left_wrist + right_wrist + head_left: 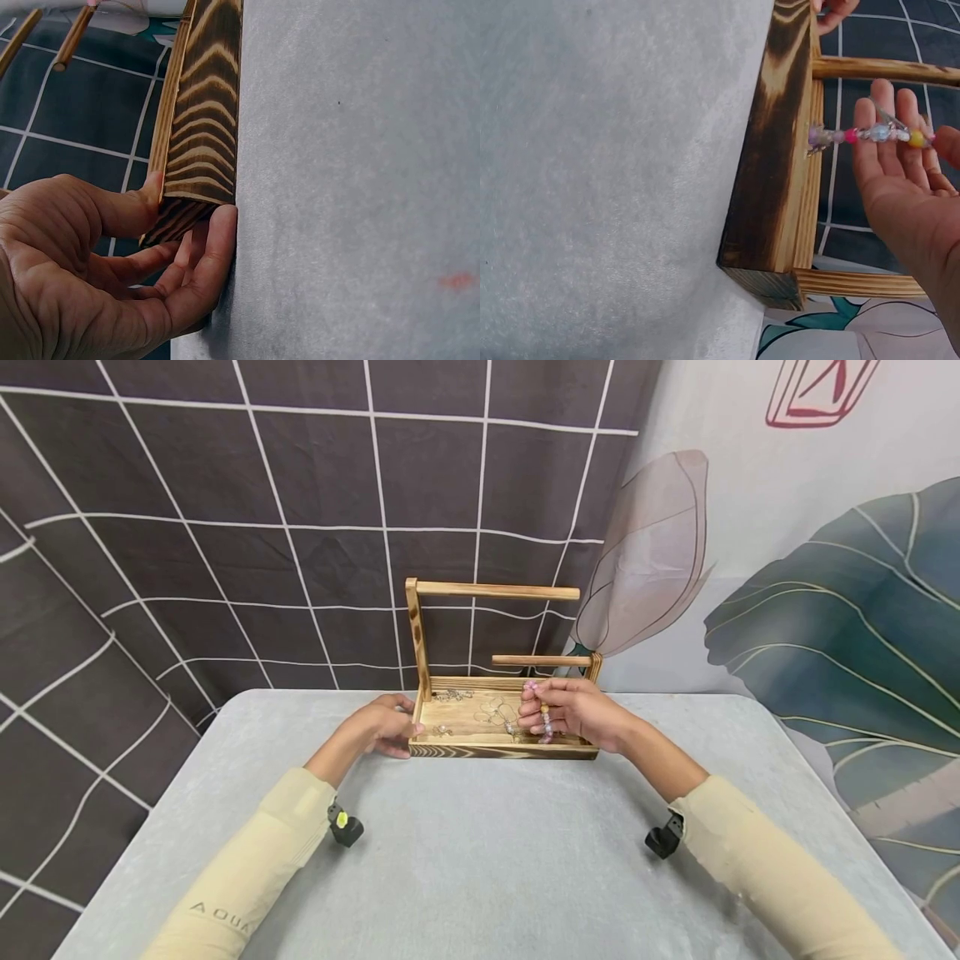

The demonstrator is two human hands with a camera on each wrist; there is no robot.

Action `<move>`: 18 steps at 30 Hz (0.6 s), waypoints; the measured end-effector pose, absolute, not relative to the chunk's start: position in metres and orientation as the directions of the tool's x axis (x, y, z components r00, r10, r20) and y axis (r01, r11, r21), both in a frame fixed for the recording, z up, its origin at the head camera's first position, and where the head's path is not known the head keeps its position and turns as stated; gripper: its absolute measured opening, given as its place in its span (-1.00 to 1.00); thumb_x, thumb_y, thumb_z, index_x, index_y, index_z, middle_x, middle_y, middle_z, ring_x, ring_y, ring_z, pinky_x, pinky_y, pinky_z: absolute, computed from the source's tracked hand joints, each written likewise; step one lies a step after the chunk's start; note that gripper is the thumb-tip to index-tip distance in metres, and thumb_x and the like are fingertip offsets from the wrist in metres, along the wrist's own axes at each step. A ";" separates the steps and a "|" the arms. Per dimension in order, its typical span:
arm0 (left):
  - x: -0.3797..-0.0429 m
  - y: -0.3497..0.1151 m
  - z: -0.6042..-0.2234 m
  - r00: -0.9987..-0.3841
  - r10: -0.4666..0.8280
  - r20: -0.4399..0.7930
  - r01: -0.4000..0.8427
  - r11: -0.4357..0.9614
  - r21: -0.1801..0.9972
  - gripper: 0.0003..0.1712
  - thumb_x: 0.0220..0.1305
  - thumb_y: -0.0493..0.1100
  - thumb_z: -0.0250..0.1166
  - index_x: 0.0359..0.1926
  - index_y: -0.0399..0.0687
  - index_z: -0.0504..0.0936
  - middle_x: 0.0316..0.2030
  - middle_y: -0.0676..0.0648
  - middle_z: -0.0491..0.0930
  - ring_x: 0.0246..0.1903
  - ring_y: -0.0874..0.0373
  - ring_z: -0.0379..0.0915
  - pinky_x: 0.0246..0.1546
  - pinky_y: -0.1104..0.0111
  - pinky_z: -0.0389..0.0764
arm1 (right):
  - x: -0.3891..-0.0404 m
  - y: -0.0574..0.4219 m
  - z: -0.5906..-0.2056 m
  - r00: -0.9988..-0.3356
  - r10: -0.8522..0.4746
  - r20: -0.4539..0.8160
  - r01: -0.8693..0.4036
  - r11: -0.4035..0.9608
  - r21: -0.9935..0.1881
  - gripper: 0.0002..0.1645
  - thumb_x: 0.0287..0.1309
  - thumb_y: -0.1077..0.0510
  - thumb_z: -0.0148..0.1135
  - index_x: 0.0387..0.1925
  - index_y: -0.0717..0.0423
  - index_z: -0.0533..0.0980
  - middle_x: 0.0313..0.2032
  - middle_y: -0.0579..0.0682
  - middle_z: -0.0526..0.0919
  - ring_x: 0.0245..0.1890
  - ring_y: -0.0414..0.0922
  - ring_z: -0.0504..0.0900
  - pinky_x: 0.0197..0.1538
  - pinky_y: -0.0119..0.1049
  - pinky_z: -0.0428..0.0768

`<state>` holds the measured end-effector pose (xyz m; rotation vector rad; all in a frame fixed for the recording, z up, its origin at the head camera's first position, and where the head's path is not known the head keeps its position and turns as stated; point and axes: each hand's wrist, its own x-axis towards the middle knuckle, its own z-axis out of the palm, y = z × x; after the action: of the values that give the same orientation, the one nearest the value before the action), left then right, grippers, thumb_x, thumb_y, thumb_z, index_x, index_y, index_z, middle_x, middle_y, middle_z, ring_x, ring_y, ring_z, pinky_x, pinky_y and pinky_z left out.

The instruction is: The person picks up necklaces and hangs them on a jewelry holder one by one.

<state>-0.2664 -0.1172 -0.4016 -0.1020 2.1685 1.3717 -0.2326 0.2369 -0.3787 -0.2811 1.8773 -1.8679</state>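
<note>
A wooden jewelry stand (487,750) with a shallow tray base and two horizontal bars stands at the back of the table. At its left end my left hand (378,724) grips the tray, thumb over the wall's edge and fingers against the outside, as the left wrist view shows. Over the tray's right part, my right hand (588,714) pinches a beaded bracelet (880,133) with pink, yellow and clear beads. The bracelet hangs across the fingers. In the tray lie a tangle of silver jewelry (453,695), a small piece (442,730) and thin chains (495,714).
The upper bar (498,591) runs from a tall left post (417,639). A lower bar (540,661) reaches in from a short right post. Behind the grey-covered table (480,860) hang a dark grid cloth (315,560) and a leaf-patterned cloth (847,610).
</note>
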 end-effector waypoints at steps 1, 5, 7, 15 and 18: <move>-0.266 -0.117 -0.402 -0.837 0.230 -0.497 -0.352 0.470 0.810 -0.44 0.53 -0.40 0.33 0.43 -0.28 0.36 -0.16 -0.16 0.63 -0.22 0.11 0.66 -0.27 0.33 0.97 | -0.232 0.237 -0.378 -0.866 -0.467 -0.179 0.186 0.032 -0.982 -0.63 0.79 0.18 -0.05 0.35 0.30 0.49 -0.03 -0.07 0.84 0.01 -0.15 0.90 0.23 -0.20 0.92; -0.266 -0.117 -0.402 -0.838 0.231 -0.494 -0.350 0.467 0.812 -0.45 0.52 -0.40 0.33 0.42 -0.27 0.37 -0.16 -0.16 0.63 -0.22 0.11 0.66 -0.27 0.34 0.97 | -0.231 0.240 -0.373 -0.867 -0.474 -0.156 0.194 -0.033 -0.980 -0.71 0.80 0.15 -0.01 0.23 0.13 0.59 -0.03 -0.07 0.85 0.02 -0.11 0.92 0.26 -0.11 0.92; -0.266 -0.117 -0.402 -0.837 0.231 -0.496 -0.352 0.466 0.812 -0.45 0.52 -0.41 0.32 0.42 -0.27 0.37 -0.16 -0.16 0.63 -0.23 0.11 0.66 -0.27 0.34 0.96 | -0.231 0.242 -0.371 -0.870 -0.473 -0.140 0.181 -0.041 -0.983 -0.71 0.80 0.13 0.00 0.22 0.07 0.62 -0.01 -0.06 0.85 0.02 -0.10 0.92 0.25 -0.09 0.93; -0.267 -0.118 -0.404 -0.834 0.236 -0.499 -0.353 0.467 0.811 -0.42 0.52 -0.40 0.32 0.46 -0.28 0.36 -0.14 -0.16 0.62 -0.22 0.11 0.65 -0.26 0.34 0.97 | -0.230 0.245 -0.352 -0.876 -0.474 -0.085 0.121 -0.044 -0.992 -0.42 0.80 0.10 0.00 0.64 0.22 0.31 0.14 -0.06 0.83 0.09 -0.02 0.91 0.24 0.02 0.94; -0.267 -0.118 -0.404 -0.835 0.239 -0.496 -0.351 0.464 0.813 -0.40 0.52 -0.39 0.32 0.47 -0.29 0.36 -0.14 -0.16 0.60 -0.22 0.12 0.64 -0.26 0.34 0.97 | -0.230 0.247 -0.345 -0.878 -0.474 -0.070 0.103 -0.045 -0.994 -0.36 0.81 0.08 0.00 0.70 0.20 0.23 0.19 -0.03 0.81 0.10 -0.02 0.91 0.25 0.01 0.93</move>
<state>-0.2669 -0.1181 -0.4039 -0.0929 2.1572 1.3807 -0.2302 0.2468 -0.3451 -0.3912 1.8428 -1.9784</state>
